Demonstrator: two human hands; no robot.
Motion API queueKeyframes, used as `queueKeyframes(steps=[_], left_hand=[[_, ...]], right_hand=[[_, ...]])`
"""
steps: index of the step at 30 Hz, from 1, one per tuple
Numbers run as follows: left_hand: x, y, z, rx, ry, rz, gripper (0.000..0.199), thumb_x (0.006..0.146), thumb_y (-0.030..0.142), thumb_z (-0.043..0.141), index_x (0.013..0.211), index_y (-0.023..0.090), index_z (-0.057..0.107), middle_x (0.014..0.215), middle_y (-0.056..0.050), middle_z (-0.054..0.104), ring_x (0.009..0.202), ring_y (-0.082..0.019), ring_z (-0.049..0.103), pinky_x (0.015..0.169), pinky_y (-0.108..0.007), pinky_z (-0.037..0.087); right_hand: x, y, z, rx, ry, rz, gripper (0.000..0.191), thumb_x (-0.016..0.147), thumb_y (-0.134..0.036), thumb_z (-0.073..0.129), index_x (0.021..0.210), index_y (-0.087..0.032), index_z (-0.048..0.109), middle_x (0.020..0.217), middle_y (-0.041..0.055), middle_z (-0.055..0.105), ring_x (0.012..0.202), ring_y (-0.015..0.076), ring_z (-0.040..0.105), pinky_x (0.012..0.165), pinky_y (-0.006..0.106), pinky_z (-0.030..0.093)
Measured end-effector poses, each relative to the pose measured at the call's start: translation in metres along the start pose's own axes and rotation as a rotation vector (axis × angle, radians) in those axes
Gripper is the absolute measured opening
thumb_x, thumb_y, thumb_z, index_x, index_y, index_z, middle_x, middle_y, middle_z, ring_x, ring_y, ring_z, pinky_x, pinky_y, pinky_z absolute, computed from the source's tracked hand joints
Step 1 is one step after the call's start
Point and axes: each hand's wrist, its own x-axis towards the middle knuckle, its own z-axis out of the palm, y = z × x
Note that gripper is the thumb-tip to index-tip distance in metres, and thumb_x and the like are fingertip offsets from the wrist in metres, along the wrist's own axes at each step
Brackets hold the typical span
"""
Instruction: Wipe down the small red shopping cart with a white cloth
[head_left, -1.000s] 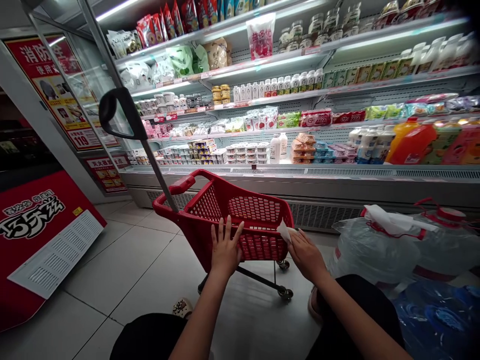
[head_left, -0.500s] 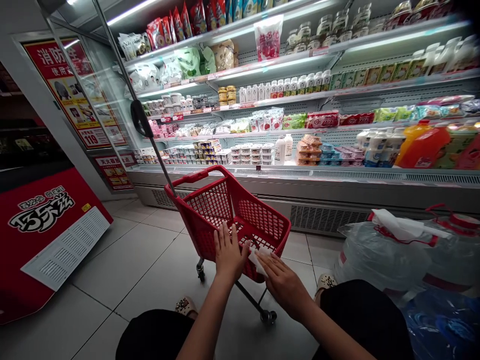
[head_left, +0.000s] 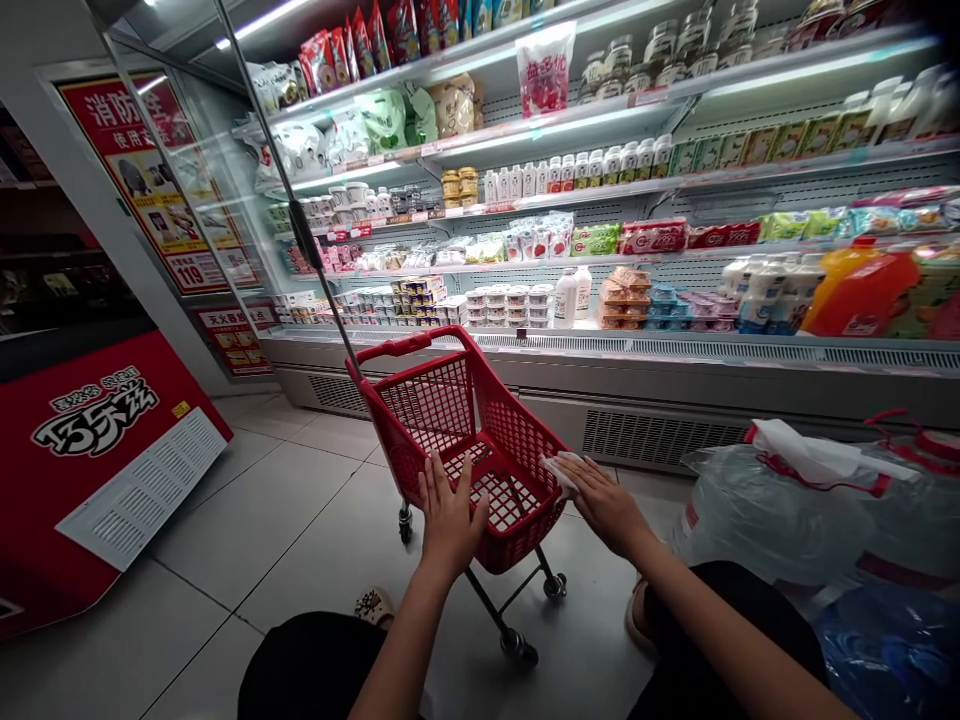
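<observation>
In front of me stands a red plastic shopping cart (head_left: 517, 400) with a lattice basket and dark wheels. My left hand (head_left: 450, 515) lies with fingers spread on the rim at the near left side of the basket. At the right rim, my right hand (head_left: 600, 500) presses a white wipe (head_left: 561, 474) against the plastic, fingers held together over it. Most of the wipe is hidden under those fingers. Nothing lies in the part of the basket that shows.
A lit refrigerated display (head_left: 525, 345) with dairy cups, bottles and bags runs behind the cart. Large water jugs in plastic (head_left: 780, 510) stand on the right. A red freezer (head_left: 135, 460) is on the left. My knees flank the cart on the tiled floor (head_left: 300, 520).
My right hand has slid the wipe from the near rim of the cart to the right and farther away. The cart has turned a little. My left hand stays on the rim.
</observation>
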Motion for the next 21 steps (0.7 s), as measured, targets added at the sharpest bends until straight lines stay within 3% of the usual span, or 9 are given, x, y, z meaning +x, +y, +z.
queueKeyframes(steps=[2,5,9,12,14,16,21], left_hand=[[0.003,0.001,0.002,-0.003,-0.010,0.000,0.064,0.104,0.043,0.050,0.164,0.028,0.032,0.176,-0.012,-0.003,0.161,-0.041,-0.001,0.124,-0.067,0.020],[0.007,0.001,0.002,0.005,-0.017,-0.006,0.064,0.105,0.046,0.049,0.164,0.027,0.032,0.176,-0.012,-0.004,0.161,-0.041,0.000,0.125,-0.065,0.021],[0.009,-0.003,0.000,0.017,-0.025,0.002,0.063,0.106,0.043,0.048,0.164,0.028,0.031,0.176,-0.013,-0.004,0.161,-0.041,0.003,0.125,-0.065,0.021],[0.009,-0.007,-0.003,0.015,-0.030,0.021,0.065,0.105,0.034,0.049,0.166,0.031,0.025,0.177,-0.011,-0.003,0.161,-0.039,0.004,0.125,-0.064,0.023],[0.008,-0.010,-0.006,0.017,-0.032,0.043,0.070,0.103,0.025,0.050,0.166,0.034,0.021,0.177,-0.008,-0.002,0.161,-0.037,0.005,0.125,-0.064,0.025],[0.008,-0.011,-0.009,0.020,-0.042,0.062,0.074,0.101,0.021,0.051,0.166,0.036,0.019,0.177,-0.007,0.000,0.161,-0.037,0.007,0.125,-0.063,0.025],[0.010,-0.008,-0.015,0.014,-0.084,0.052,0.069,0.101,0.021,0.048,0.164,0.037,0.025,0.177,-0.005,-0.002,0.161,-0.039,0.006,0.125,-0.064,0.026]], right_hand=[[-0.002,-0.014,0.008,0.000,0.046,0.061,0.058,0.106,-0.020,0.037,0.164,-0.022,0.031,0.159,0.0070,0.051,0.150,0.0216,0.042,0.124,0.051,0.039],[-0.005,-0.056,0.017,0.017,0.103,0.083,0.060,0.104,-0.019,0.040,0.164,-0.018,0.032,0.155,0.0115,0.054,0.147,0.0257,0.047,0.121,0.051,0.044],[0.000,-0.123,0.017,0.103,0.080,-0.050,0.073,0.094,-0.008,0.042,0.165,-0.017,0.028,0.160,0.0099,0.048,0.149,0.0247,0.045,0.120,0.048,0.046],[0.007,-0.149,0.011,0.148,0.055,-0.119,0.080,0.089,-0.004,0.042,0.166,-0.017,0.025,0.163,0.0076,0.044,0.152,0.0225,0.040,0.122,0.046,0.044],[0.009,-0.146,0.007,0.163,0.036,-0.174,0.082,0.088,-0.003,0.043,0.166,-0.019,0.025,0.162,0.0065,0.045,0.151,0.0206,0.041,0.122,0.045,0.043],[0.009,-0.127,0.005,0.166,0.011,-0.229,0.082,0.087,-0.002,0.042,0.165,-0.022,0.027,0.161,0.0046,0.047,0.150,0.0186,0.042,0.123,0.044,0.041],[0.004,-0.044,-0.002,0.077,-0.031,-0.153,0.071,0.096,-0.007,0.041,0.164,-0.026,0.031,0.159,0.0032,0.050,0.148,0.0183,0.045,0.125,0.048,0.037]])
